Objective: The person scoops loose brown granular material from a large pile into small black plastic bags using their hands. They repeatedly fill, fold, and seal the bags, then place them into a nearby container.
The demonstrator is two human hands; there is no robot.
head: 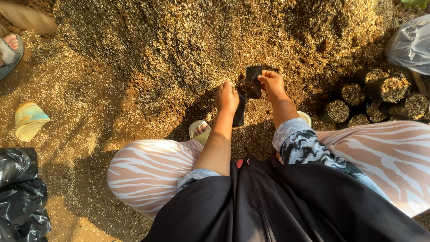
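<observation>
Head view, looking straight down over knees in pale striped trousers.

Small black plastic bag (253,81), flat, thin and glossy, roughly rectangular, held upright just above a wide heap of husk and soil mix (179,40). Right hand (271,83) pinched closed on the bag's upper right edge. Left hand (226,97) curled shut around a second black bag (239,112), hanging limp below the fist.

Two black bags in the hands. About six filled black bags (380,96), standing upright and touching one another, packed to the brim with the same husk mix, on the right. One clear plastic sack (412,42) at the top right corner. One upturned pale cup (28,120) lying on the ground at left. One crumpled black plastic sheet (20,192) at bottom left. Another person's sandalled foot (10,48) at the far left edge.
</observation>
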